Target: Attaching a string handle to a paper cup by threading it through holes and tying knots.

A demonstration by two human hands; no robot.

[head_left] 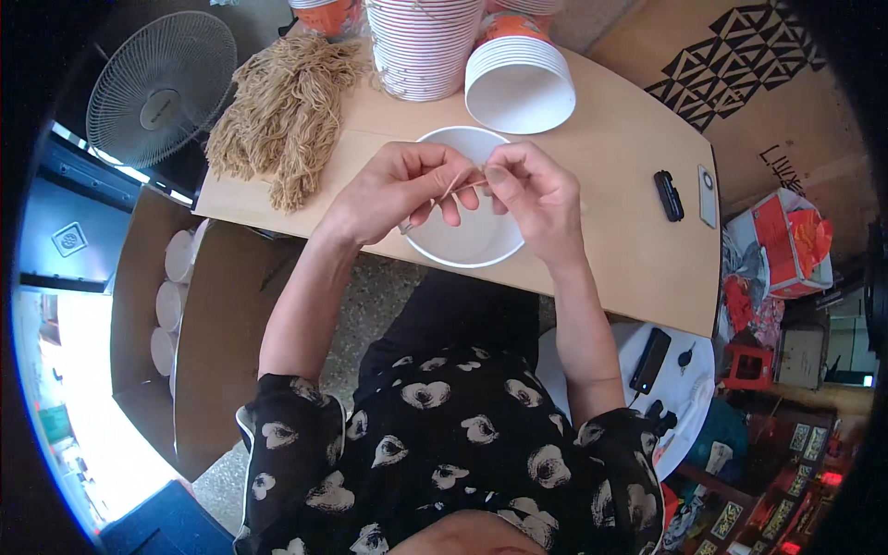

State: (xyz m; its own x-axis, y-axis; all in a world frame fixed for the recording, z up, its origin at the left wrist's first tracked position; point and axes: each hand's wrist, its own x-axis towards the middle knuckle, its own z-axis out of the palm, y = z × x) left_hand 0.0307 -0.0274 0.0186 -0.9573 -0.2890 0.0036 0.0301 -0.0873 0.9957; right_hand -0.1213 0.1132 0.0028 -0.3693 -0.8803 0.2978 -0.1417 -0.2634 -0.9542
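Both my hands meet above a round white paper tub (465, 242) at the table's near edge. Between the fingertips runs a thin brownish string (451, 191), one end of it crossing in front of my left fingers. My left hand (393, 192) pinches it between thumb and forefinger, the other fingers loosely curled. With thumb and forefinger pressed together, my right hand (539, 192) grips the same string from the other side. The fingertips partly hide where it passes. Behind to the left lies a large bundle of tan strings (287, 116).
A tall stack of white tubs (425, 46) stands at the back, beside a tipped stack (520, 85). A small black object (668, 196) lies on the table's right. Left below is an open carton (217, 342) holding white tubs; a fan (162, 88) stands behind it.
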